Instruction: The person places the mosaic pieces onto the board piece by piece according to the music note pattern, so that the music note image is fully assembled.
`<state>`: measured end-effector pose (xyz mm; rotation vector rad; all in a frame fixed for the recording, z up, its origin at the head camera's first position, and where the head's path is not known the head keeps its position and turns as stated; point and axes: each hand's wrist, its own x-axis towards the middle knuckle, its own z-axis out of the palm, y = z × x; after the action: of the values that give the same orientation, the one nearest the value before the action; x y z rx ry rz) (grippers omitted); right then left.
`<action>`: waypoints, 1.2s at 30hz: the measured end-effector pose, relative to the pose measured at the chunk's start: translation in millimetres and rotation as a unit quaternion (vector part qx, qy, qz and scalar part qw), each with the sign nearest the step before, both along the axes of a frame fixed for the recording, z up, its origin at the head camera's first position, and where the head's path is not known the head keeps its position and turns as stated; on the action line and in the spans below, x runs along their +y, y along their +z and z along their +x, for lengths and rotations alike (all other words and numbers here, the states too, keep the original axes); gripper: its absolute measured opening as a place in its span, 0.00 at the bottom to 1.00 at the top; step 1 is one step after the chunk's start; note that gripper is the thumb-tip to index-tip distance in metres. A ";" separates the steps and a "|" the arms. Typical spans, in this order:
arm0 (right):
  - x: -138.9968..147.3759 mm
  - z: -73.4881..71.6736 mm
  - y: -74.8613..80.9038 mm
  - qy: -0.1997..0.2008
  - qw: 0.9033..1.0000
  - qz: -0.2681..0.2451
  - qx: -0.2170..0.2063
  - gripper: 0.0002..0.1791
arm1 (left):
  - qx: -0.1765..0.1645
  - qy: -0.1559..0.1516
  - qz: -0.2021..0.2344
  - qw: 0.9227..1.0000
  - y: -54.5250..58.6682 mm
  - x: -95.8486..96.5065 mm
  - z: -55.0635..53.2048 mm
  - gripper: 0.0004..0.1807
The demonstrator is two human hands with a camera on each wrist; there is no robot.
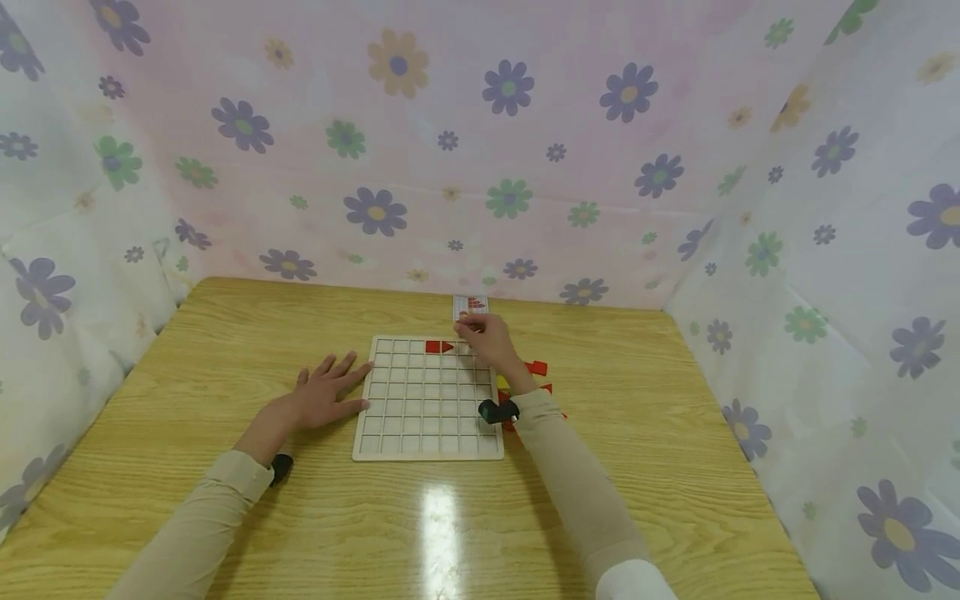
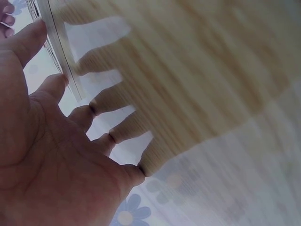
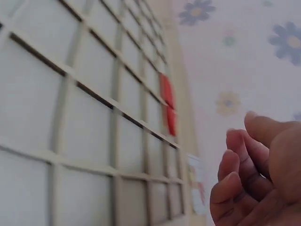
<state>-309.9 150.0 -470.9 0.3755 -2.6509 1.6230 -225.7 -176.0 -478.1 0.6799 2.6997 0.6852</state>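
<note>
A pale square grid board [image 1: 362, 460] lies on the wooden table. In its far row sit a red square piece [image 1: 433, 347] and, right beside it, a red pointed piece [image 1: 447, 347]. My left hand [image 1: 326, 398] rests spread at the board's left side; in the left wrist view, fingertips [image 2: 60, 81] meet its edge. Over the board's far right corner hovers my right hand [image 1: 489, 340], close to a printed card [image 1: 470, 303]. Its fingers [image 3: 228, 188] bend loosely with the thumb near the index fingertip, and nothing shows between them.
Loose red pieces [image 1: 537, 367] and a yellow piece [image 1: 502, 382] lie along the board's right side, partly hidden under my right forearm. Flowered cloth [image 1: 450, 167] walls in the table [image 1: 645, 467] at the back and both sides.
</note>
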 end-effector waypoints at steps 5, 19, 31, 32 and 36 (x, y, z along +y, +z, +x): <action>31.0 -0.3 13.3 -0.020 0.999 -0.032 -0.008 0.18 | 0.000 0.000 0.001 1.000 -0.3 -0.6 0.0 0.40; 129.2 23.1 12.5 -0.017 0.980 0.112 -0.166 0.20 | -0.004 -0.003 0.005 1.000 1.1 -0.5 0.9 0.40; 141.4 30.4 0.4 -0.030 0.976 0.144 -0.163 0.19 | -0.004 -0.002 0.004 1.000 1.0 -1.1 1.8 0.40; 140.9 30.2 -0.9 -0.039 0.975 0.147 -0.159 0.18 | -0.004 -0.002 0.004 1.000 1.3 -0.9 1.8 0.40; 139.2 29.9 -3.5 -0.064 0.976 0.151 -0.145 0.17 | -0.003 -0.003 0.002 1.000 2.5 -0.3 2.0 0.40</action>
<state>-280.0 289.3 -474.4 -0.0388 -3.0721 1.3278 -223.7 -176.3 -475.6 0.6857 2.6915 0.6906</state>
